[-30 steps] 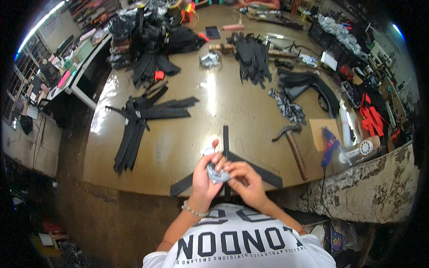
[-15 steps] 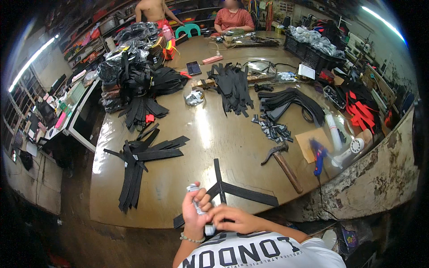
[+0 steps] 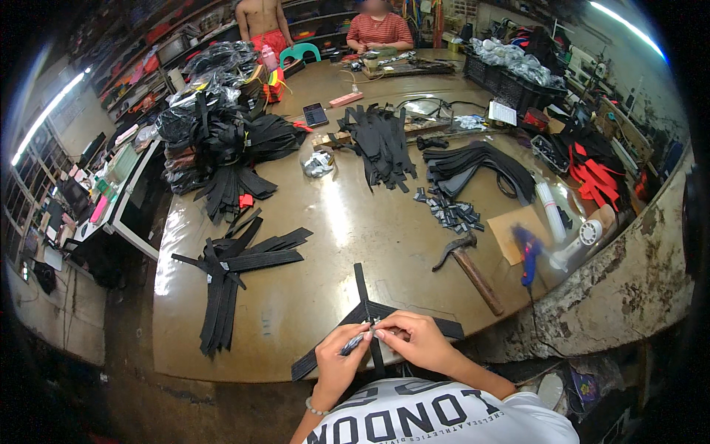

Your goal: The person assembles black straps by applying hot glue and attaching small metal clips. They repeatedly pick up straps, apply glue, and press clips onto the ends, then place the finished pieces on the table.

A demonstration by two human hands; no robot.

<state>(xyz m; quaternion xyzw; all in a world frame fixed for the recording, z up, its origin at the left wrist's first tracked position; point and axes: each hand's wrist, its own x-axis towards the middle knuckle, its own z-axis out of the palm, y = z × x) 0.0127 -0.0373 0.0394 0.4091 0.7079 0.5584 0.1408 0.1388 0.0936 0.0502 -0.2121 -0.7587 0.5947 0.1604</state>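
Observation:
On the table's near edge lies a set of black webbing straps [image 3: 361, 285] joined in a cross-like shape, its arms spreading up, right, down and lower left. My left hand [image 3: 336, 362] is closed round a slim grey-and-white thing [image 3: 353, 343], mostly hidden by the fingers. Above the straps' crossing, my right hand [image 3: 421, 342] pinches with thumb and forefinger, its tips meeting those of my left hand. A tiny whitish bit shows between the fingertips; what it is, I cannot make out.
A hammer [image 3: 477, 281] and blue glue gun [image 3: 527, 263] lie to the right, by small dark-and-white pieces [image 3: 452, 211]. Strap piles [image 3: 220, 288] lie left, with more strap bundles [image 3: 377, 144] farther back. A person in a striped shirt [image 3: 379, 31] sits at the far side; another person [image 3: 262, 22] stands nearby.
Both hands have moved up and right, from in front of my shirt onto the straps' crossing. The left hand has tipped over, and the fingertips of both hands now meet.

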